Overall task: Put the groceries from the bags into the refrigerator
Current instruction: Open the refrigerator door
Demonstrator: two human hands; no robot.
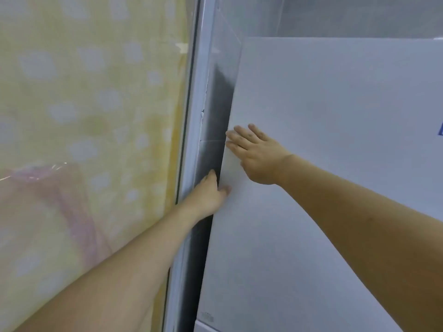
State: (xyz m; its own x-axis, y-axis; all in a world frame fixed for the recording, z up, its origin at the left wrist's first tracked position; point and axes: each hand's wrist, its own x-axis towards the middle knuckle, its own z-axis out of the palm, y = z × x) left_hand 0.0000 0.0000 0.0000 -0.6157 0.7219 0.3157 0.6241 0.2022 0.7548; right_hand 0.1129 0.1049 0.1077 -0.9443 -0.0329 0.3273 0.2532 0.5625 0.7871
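The refrigerator door [335, 140] filled the right of the frame. The left hand [208, 195] curled its fingers behind the door's left edge, probably to pull it open; the right hand [256, 156] lay flat with straight fingers, steadying. A yellow curtain [96, 104] hung left.

A pale yellow curtain [91, 104] with white blotches fills the left side, behind a glass pane in a white frame [195, 111]. Low at the left, a pinkish translucent plastic sheet [45, 188] shows through it.
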